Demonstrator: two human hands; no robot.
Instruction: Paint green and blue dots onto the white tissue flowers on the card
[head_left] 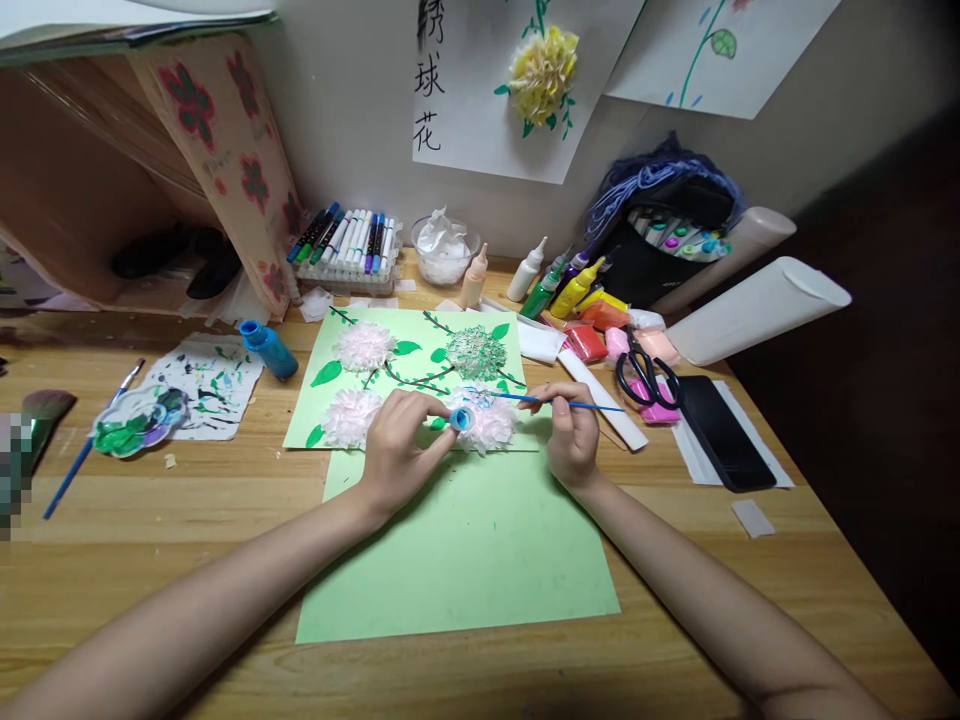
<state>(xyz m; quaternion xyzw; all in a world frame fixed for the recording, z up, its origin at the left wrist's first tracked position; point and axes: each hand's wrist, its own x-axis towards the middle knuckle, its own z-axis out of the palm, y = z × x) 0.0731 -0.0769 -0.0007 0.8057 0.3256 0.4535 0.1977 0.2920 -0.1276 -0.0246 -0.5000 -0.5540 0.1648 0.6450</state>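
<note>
My left hand (406,437) pinches a small round cap (462,419) with blue paint inside, held over the lower right flower. In my right hand (571,432) is a thin blue paintbrush (589,405), its tip at the white paper-petal flower (482,428), where some blue marks show. That flower sits on a light green sheet (304,400) with two pale pink flowers, a green-tinted flower (477,353), painted leaves and dark stems. A second green sheet (457,560) lies nearer to me. An uncapped blue paint bottle (270,350) stands left of the artwork.
At left lie a paint-smeared palette (141,420), another brush (67,480) and a stained tissue (217,385). Markers (352,240), a glass bowl (445,250) and paint bottles (541,290) line the back. Black scissors (646,380) and a phone (726,432) are at right.
</note>
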